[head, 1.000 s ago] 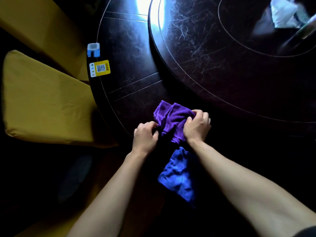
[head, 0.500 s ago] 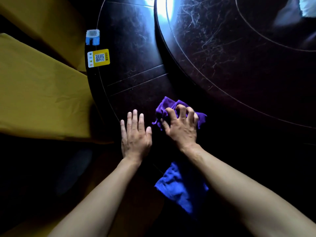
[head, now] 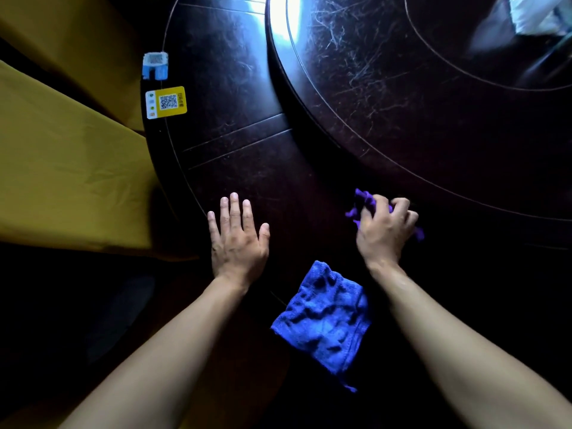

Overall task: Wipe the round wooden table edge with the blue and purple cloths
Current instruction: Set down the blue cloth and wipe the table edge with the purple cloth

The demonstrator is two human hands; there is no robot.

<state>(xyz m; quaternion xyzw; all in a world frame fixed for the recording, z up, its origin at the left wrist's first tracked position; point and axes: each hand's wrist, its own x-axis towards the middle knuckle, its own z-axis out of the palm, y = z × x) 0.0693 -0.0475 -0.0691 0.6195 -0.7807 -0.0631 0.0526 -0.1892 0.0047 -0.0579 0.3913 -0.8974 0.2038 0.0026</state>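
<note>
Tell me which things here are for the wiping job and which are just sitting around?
For the job:
- purple cloth, bunched in the right hand
- blue cloth, hanging over the table edge
- round wooden table
- left hand, flat on the table

Just lying about:
- yellow QR sticker
- small blue and white tag
- yellow chair covers
- white thing at the far corner

Yellow-covered chairs (head: 68, 168), dim room.
</note>
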